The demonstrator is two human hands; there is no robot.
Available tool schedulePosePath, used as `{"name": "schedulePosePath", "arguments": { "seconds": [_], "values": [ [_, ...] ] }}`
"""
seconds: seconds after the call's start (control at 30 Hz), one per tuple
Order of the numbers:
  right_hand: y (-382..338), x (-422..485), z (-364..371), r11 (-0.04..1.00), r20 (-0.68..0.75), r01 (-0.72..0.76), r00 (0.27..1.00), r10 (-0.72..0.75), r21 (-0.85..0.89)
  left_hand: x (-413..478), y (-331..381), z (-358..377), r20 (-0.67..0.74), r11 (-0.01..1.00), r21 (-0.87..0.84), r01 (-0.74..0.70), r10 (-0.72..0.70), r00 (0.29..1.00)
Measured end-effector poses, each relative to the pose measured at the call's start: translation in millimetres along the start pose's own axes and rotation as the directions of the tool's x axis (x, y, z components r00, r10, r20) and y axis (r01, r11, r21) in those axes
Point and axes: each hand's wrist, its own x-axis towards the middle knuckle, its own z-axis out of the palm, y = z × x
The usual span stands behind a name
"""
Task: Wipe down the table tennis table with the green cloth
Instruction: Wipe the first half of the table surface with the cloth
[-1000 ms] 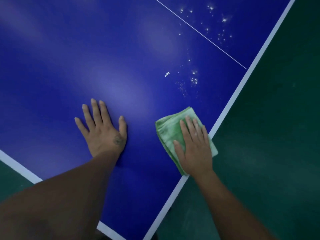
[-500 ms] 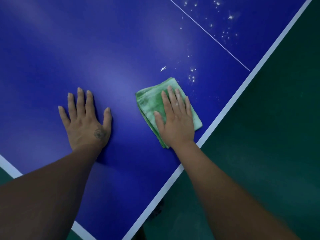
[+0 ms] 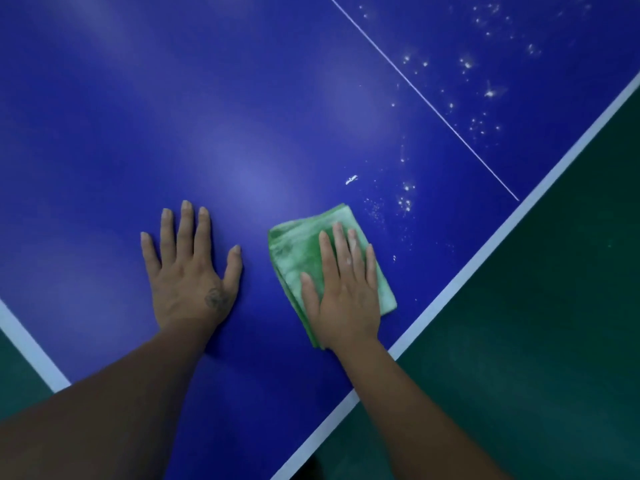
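A blue table tennis table [image 3: 242, 116] with white edge lines fills most of the view. On it, near the right edge, lies a folded green cloth [image 3: 294, 251]. My right hand [image 3: 343, 289] presses flat on the cloth with straight fingers. My left hand [image 3: 194, 271] lies flat on the bare blue surface to the left of the cloth, fingers spread. White specks and a small white scrap [image 3: 351, 180] dot the table just beyond the cloth, and more specks [image 3: 485, 91] spread past the thin white centre line [image 3: 422, 95].
The table's white right edge line [image 3: 485, 268] runs diagonally, with dark green floor [image 3: 536, 323] beyond it. The near end's white line [image 3: 31, 351] shows at lower left, with green floor past it.
My right hand slid the cloth from the table's right edge inward to the left, away from the white line. It now sits just short of the white specks. My left hand stayed flat.
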Motion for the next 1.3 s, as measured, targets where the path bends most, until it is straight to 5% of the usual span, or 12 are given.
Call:
{"name": "schedulePosePath", "arguments": {
  "seconds": [0.3, 0.8, 1.1, 1.3],
  "values": [
    [-31.0, 122.7, 1.9, 0.995, -0.017, -0.088, 0.996, 0.089, 0.052, -0.9, -1.6, 6.4, -0.071, 1.000, -0.001, -0.021, 0.020, 0.997],
    [108.7, -16.5, -21.8, 0.972, 0.063, -0.231, 0.970, 0.233, -0.032, 0.3, 4.2, -1.9, -0.012, 1.000, -0.022, 0.003, -0.003, 1.000],
    [35.8, 54.9, -7.5, 0.998, 0.020, -0.051, 0.999, 0.051, 0.022, 0.0, 0.6, 6.6, -0.057, 0.999, -0.030, 0.010, -0.011, 0.998],
    [68.7, 36.9, -11.0, 0.998, 0.057, 0.050, 0.997, -0.052, 0.037, -1.9, -0.1, 7.9, -0.086, 0.999, -0.049, 0.002, -0.006, 0.996]
  ]
}}
